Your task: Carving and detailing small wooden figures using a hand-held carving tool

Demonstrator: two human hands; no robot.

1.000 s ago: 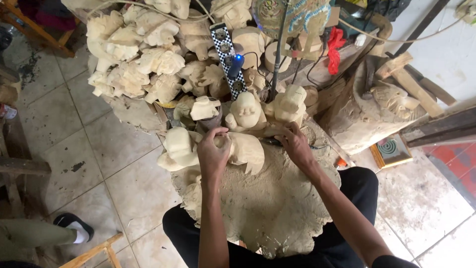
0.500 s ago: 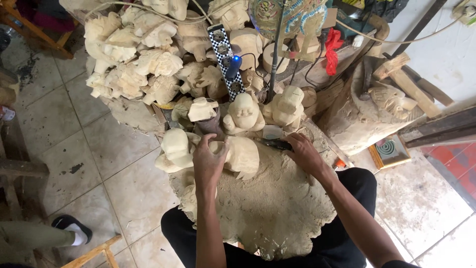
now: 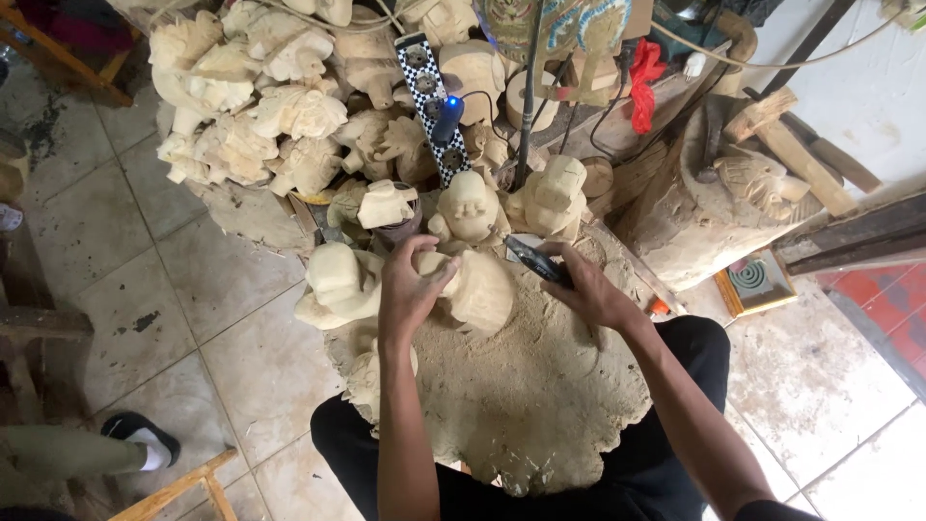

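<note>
My left hand grips a pale wooden figure carving that lies on a dusty cloth spread over my lap. My right hand holds a dark hand tool whose tip points at the carving's upper right side. A second rough figure lies just left of my left hand. Two upright carved figures stand right behind the work.
A heap of unfinished pale carvings fills the back left. A checkered power strip with a blue light runs through it. A carved wooden block stands at the right, and another person's foot rests at the lower left.
My right hand has drawn back from the upright figures and now holds the dark tool by the carving. My left hand has stayed on the carving.
</note>
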